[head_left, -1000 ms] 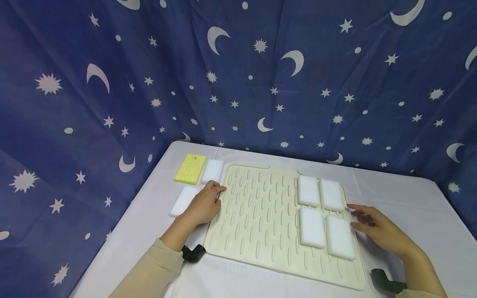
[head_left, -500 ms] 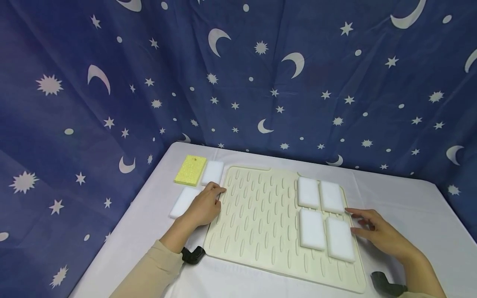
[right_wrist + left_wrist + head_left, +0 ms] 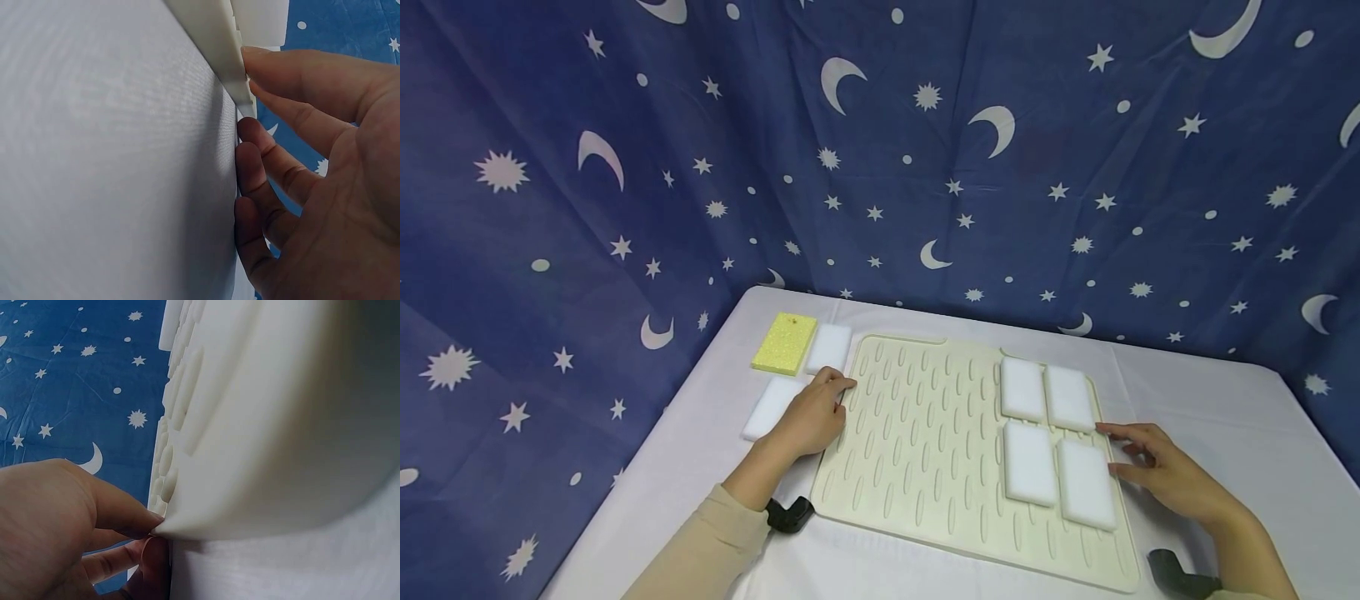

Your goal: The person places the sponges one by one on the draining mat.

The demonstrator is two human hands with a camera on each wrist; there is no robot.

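A cream drying mat [image 3: 917, 433] with raised oval ridges lies flat on the white-covered table. My left hand [image 3: 811, 414] is at its left edge; in the left wrist view, thumb and fingers pinch the mat's rim [image 3: 206, 512]. On the other side, my right hand [image 3: 1172, 471] touches the right edge with thumb and index finger. Its other fingertips [image 3: 250, 165] rest against the tablecloth. White sponges stand in two rows on the mat's right part: far left [image 3: 1022, 388], far right [image 3: 1070, 399], near left [image 3: 1029, 462], near right [image 3: 1087, 484].
Left of the mat lie a yellow sponge [image 3: 784, 343] and two white sponges, one farther back [image 3: 829, 348] and one [image 3: 771, 407] partly behind my left hand. A blue curtain [image 3: 880, 150] with moons and stars hangs behind the table.
My right hand has slid slightly nearer along the mat's right edge. The left hand keeps its place, and the sponges stay where they were on the mat.
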